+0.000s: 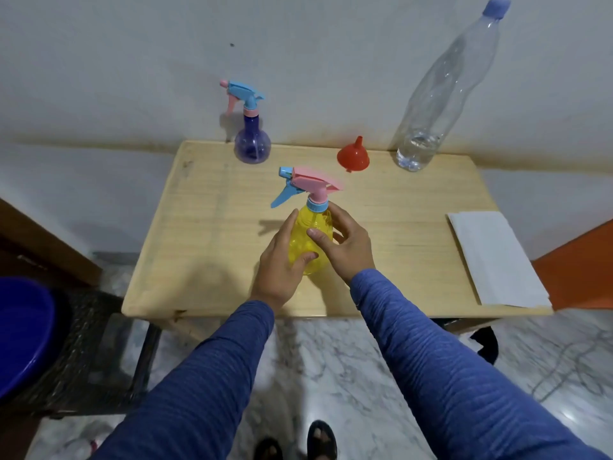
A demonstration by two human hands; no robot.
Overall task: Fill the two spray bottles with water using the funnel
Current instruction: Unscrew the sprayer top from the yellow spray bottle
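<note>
On the table (205, 247), both hands, left hand (282, 260) and right hand (345, 244), grip the yellow bottle (310, 237) at mid-table, head still on; unscrewing it likely comes next, funnel (353, 156) and water bottle (431, 107) waiting behind.

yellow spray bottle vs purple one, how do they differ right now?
The yellow spray bottle stands mid-table, gripped by the left hand and right hand; the purple spray bottle stands untouched at the table's back edge near the wall. Yellow has a pink head with blue trigger and collar; purple has a blue head with pink trigger and collar. Both are upright, heads on, nozzles pointing left.
</note>
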